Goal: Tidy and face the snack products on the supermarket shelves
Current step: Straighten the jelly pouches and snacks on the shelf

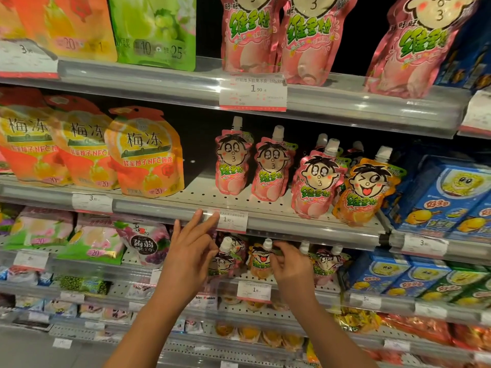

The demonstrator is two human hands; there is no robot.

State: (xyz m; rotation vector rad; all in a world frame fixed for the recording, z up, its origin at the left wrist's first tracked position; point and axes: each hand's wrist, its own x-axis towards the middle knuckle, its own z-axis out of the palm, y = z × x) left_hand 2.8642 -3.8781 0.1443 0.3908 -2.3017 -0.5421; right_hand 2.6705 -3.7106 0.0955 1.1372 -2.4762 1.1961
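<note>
On the third shelf down, below the grey price rail [292, 229], we had both hands among the spouted jelly pouches. Our right hand [288, 264] pinched the top corner of an orange pouch [261, 262] between thumb and curled fingers, the pouch standing upright on the perforated shelf [247, 274] just behind a price tag [253, 291]. Our left hand [191, 251] was spread, its long fingers reaching up across the rail toward the tag marked 1.90 [231, 220], while its thumb and lower fingers touched a pink pouch [221, 257] just left of the orange one; whether they gripped it we could not tell. Another pink pouch [325, 264] stood right of our right hand. On the shelf above, two pink pouches stood upright and apart, with a third pink one [314, 184] and an orange one [365, 189] leaning forward near the blue cartons [449, 197].
</note>
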